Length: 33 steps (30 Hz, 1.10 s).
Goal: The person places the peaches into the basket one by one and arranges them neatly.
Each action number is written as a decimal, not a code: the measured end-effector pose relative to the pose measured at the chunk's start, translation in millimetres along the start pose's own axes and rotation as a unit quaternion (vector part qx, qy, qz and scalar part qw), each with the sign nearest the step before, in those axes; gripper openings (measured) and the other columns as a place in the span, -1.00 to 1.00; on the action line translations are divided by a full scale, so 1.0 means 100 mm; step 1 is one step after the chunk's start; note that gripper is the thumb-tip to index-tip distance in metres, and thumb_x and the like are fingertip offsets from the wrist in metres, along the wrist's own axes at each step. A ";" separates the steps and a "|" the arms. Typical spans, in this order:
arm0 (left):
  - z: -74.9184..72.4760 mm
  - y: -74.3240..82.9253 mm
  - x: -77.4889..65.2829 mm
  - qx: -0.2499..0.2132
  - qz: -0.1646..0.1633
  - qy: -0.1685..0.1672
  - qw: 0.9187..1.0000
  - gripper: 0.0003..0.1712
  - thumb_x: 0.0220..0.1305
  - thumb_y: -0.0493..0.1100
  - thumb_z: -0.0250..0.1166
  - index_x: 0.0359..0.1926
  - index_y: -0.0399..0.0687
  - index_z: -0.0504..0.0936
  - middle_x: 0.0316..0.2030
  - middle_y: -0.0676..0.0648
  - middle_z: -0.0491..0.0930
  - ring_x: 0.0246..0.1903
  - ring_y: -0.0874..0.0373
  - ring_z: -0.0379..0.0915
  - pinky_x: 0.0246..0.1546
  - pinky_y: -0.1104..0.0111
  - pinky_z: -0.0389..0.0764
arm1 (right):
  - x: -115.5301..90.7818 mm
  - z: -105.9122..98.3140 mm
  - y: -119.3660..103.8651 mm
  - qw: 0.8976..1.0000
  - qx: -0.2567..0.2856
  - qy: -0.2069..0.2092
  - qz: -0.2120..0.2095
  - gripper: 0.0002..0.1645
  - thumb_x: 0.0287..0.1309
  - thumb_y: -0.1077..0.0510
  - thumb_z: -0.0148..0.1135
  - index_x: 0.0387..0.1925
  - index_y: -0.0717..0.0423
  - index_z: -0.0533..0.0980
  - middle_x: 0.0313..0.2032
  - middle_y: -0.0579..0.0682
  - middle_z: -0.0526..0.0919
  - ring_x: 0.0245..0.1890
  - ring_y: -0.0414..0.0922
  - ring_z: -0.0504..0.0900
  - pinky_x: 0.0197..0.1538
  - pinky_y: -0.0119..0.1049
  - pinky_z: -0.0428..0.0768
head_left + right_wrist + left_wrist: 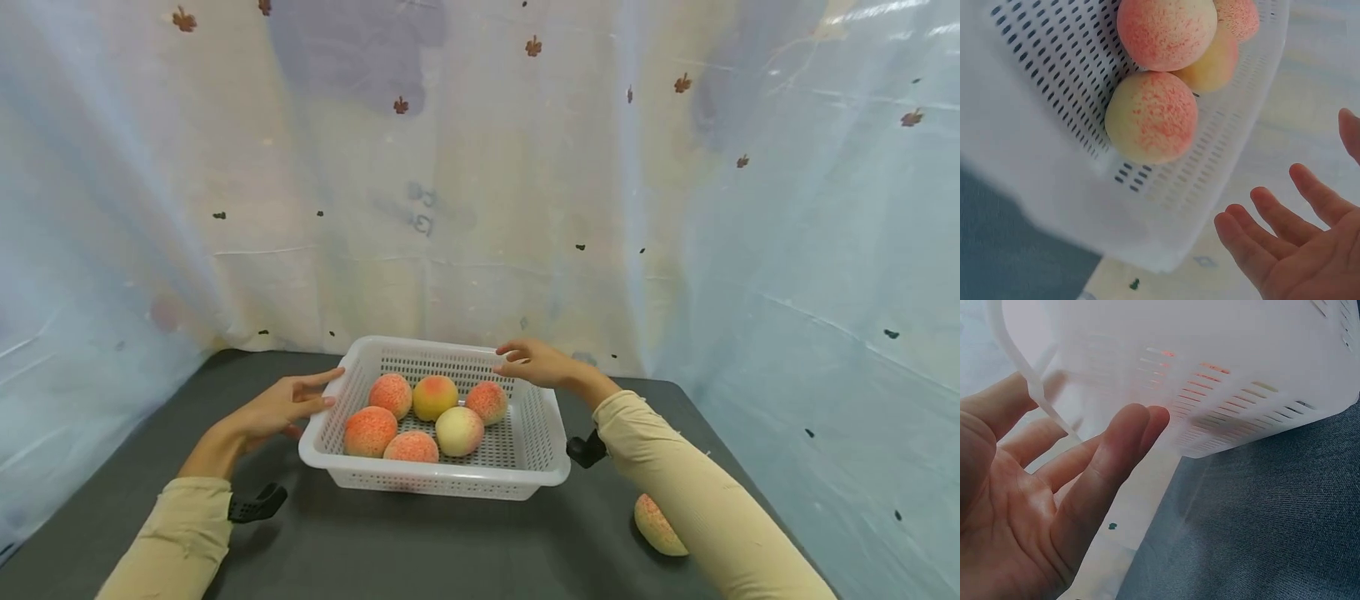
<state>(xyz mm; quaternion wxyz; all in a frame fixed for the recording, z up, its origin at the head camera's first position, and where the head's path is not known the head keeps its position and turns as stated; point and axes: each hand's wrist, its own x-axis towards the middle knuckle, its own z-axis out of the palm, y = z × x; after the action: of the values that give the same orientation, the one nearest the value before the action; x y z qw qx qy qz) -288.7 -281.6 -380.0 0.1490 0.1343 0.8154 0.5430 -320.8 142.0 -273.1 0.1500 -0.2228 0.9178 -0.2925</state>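
A white plastic basket [442, 479] with slotted walls stands on the dark table and holds several peaches, some red-speckled [371, 431], one yellow [435, 397] and one pale [459, 432]. At its left rim is my left hand [281, 407], fingers extended and fingertips right at the edge. In the left wrist view, the fingers [1072, 506] of that hand lie alongside the basket wall [1260, 350]. Over the far right rim hovers my right hand [536, 364], its fingers spread and holding nothing. The right wrist view shows this hand [1310, 250] beside the basket, near a pink-flecked peach [1152, 117].
Another peach [658, 527] lies on the table [420, 550] at the right, partly hidden behind the right sleeve [697, 483]. A pale plastic sheet [480, 167] with small leaf-like marks hangs behind the table and along its sides.
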 end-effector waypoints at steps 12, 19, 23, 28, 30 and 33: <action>-0.02 0.00 -0.03 -0.006 -0.004 0.000 1.000 -0.13 0.50 0.04 0.19 0.63 0.10 -0.07 0.47 -0.45 0.20 0.14 -0.07 0.58 -0.15 0.00 0.72 | -0.41 -0.15 0.13 0.999 0.013 0.016 -0.040 -0.33 0.47 0.00 0.13 0.43 0.26 0.29 0.43 0.40 0.31 0.43 0.41 0.29 0.37 0.29 0.37; -0.01 0.00 -0.02 -0.004 -0.004 -0.001 1.000 -0.12 0.50 0.04 0.19 0.63 0.09 -0.07 0.47 -0.45 0.21 0.11 -0.06 0.60 -0.15 0.00 0.72 | -0.61 -0.16 0.33 0.998 0.017 0.024 -0.061 -0.37 0.48 0.03 0.13 0.42 0.26 0.31 0.40 0.39 0.37 0.38 0.40 0.37 0.32 0.27 0.44; 0.00 0.01 -0.02 -0.004 -0.005 -0.002 1.000 -0.13 0.50 0.04 0.18 0.63 0.09 -0.07 0.47 -0.44 0.20 0.13 -0.07 0.59 -0.15 0.00 0.72 | -0.72 -0.17 0.42 0.998 0.018 0.031 -0.055 -0.38 0.48 -0.01 0.13 0.42 0.18 0.33 0.39 0.35 0.38 0.38 0.40 0.37 0.30 0.29 0.45; 0.00 0.01 -0.02 -0.006 -0.003 -0.003 1.000 -0.13 0.50 0.04 0.19 0.63 0.09 -0.07 0.48 -0.44 0.20 0.15 -0.08 0.58 -0.13 0.00 0.72 | -0.90 -0.20 0.54 0.997 0.017 0.049 -0.050 -0.37 0.47 -0.04 0.13 0.42 0.16 0.33 0.39 0.34 0.38 0.39 0.40 0.35 0.30 0.29 0.44; -0.01 0.02 -0.02 -0.007 -0.003 -0.002 1.000 -0.12 0.50 0.04 0.19 0.63 0.09 -0.07 0.47 -0.44 0.20 0.15 -0.07 0.58 -0.12 0.00 0.72 | -0.97 -0.21 0.60 0.997 0.019 0.055 -0.053 -0.36 0.48 -0.03 0.13 0.43 0.18 0.32 0.39 0.35 0.39 0.39 0.39 0.35 0.29 0.27 0.46; -0.02 0.01 -0.02 -0.009 -0.004 -0.004 1.000 -0.12 0.50 0.04 0.19 0.63 0.09 -0.07 0.47 -0.44 0.21 0.13 -0.04 0.60 -0.12 0.00 0.72 | -1.08 -0.22 0.72 0.997 0.022 0.062 -0.052 -0.36 0.49 -0.02 0.11 0.43 0.20 0.30 0.39 0.36 0.39 0.39 0.37 0.36 0.28 0.22 0.49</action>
<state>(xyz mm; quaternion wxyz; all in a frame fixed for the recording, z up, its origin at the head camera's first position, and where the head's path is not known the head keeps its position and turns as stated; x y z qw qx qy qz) -287.7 -283.4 -378.7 0.1556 0.1324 0.8102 0.5493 -260.8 258.5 -284.1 0.0827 -0.2485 0.9058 -0.3331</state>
